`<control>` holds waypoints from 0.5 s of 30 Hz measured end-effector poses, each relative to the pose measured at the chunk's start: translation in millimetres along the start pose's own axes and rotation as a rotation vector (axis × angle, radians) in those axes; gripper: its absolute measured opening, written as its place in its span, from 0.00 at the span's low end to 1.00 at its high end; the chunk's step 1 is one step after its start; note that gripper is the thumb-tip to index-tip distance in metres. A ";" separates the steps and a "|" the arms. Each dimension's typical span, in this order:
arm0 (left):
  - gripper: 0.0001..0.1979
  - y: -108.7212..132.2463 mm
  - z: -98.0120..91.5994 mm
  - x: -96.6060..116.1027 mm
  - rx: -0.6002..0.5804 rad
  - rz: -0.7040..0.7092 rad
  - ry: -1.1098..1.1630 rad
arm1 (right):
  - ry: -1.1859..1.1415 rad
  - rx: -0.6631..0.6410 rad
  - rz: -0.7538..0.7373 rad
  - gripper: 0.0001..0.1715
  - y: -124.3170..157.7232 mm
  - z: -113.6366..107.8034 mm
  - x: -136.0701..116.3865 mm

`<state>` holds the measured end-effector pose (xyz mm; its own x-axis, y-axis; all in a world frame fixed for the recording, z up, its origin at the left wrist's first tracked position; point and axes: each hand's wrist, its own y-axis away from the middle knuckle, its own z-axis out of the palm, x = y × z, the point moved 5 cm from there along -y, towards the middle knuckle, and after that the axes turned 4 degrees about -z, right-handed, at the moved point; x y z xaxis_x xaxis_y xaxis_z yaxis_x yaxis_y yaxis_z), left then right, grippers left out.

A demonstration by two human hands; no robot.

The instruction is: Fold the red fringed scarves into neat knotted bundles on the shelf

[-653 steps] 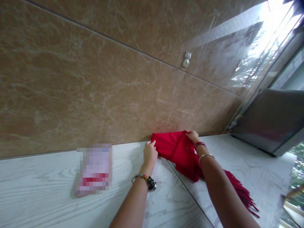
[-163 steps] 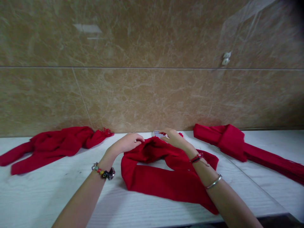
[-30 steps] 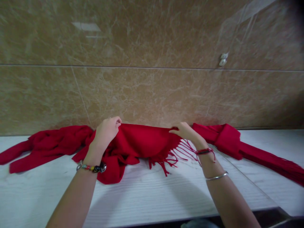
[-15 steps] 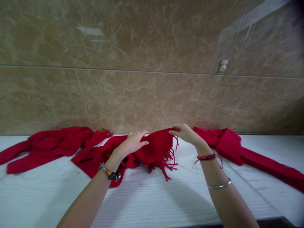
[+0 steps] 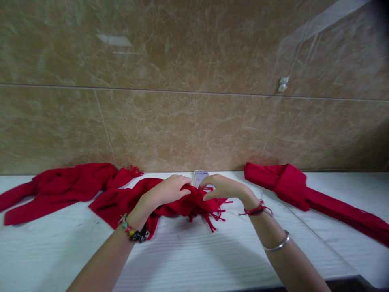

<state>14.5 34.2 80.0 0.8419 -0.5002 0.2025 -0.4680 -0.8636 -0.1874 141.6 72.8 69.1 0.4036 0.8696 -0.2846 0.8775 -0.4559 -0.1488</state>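
Observation:
A red fringed scarf (image 5: 170, 209) lies bunched on the white surface, its tassels toward the right. My left hand (image 5: 174, 188) is closed on the scarf's gathered upper part, thumb and fingers around a fold. My right hand (image 5: 220, 187) is at the fringed end, thumb and fingertips curved around a bit of the cloth. Behind the scarf, between my hands, the upper part of a phone (image 5: 201, 175) shows; its lower part is covered.
Another red scarf (image 5: 69, 184) lies crumpled at the left. At the right is a folded red scarf (image 5: 291, 186) with a long tail. A brown marbled tile wall (image 5: 194, 121) rises behind the white table (image 5: 194, 259). A small white fixture (image 5: 283, 84) sits on the wall.
My right hand has moved left and down, bringing the scarf's fringed end in toward my left hand. The raised cloth has dropped and the phone has come into view.

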 end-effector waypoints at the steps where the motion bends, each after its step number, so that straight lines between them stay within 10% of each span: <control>1: 0.06 1.1 -0.1 0.9 -0.012 -0.004 -0.010 | 0.010 -0.002 -0.023 0.13 -3.2 3.4 -4.0; 10: 0.08 9.5 -10.7 -9.7 -0.039 -0.102 -0.057 | -0.016 0.013 0.081 0.02 12.1 2.8 14.2; 15: 0.07 5.6 -6.9 -4.4 -0.031 -0.090 -0.081 | -0.183 0.004 0.071 0.15 19.5 3.0 11.2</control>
<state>6.4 31.2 84.6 0.8992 -0.4152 0.1384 -0.3969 -0.9068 -0.1421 162.5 73.1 60.1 0.4101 0.7863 -0.4622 0.8475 -0.5158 -0.1255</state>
